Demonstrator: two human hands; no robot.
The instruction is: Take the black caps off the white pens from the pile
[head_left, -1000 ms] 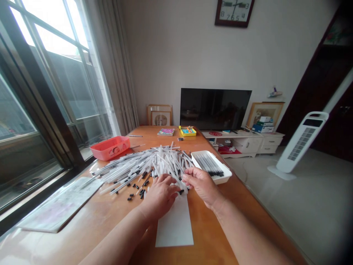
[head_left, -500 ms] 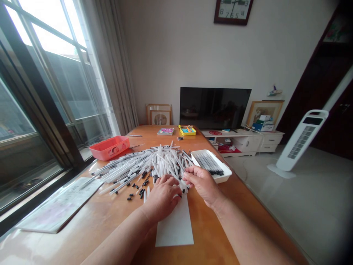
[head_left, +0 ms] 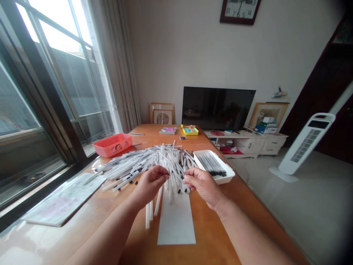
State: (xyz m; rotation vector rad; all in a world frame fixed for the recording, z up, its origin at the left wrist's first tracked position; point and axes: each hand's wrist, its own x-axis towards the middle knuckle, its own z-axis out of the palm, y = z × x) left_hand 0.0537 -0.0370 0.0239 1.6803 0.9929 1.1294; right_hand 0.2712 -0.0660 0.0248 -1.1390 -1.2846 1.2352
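A heap of translucent white pen barrels spreads over the wooden table. My left hand is closed in a pinch at the heap's near edge, with a small black pen plug at its fingertips. To its right, my right hand pinches the end of a pale pen barrel, largely hidden by the fingers and merging with the heap. The hands are apart. Between them, a white paper strip lies below the heap's near end. Loose black plugs lie near the right fingertips. Some barrels lie left of the strip.
Right of the heap, a white tray holds a row of pens with black ends. A red basket stands at the left, with a booklet nearer me. A yellow box and a magazine lie at the far end.
My left hand has risen and moved left off the paper, now pinching a black plug. More barrels show beside the strip. My right hand has stayed nearly in place. The view has shifted slightly.
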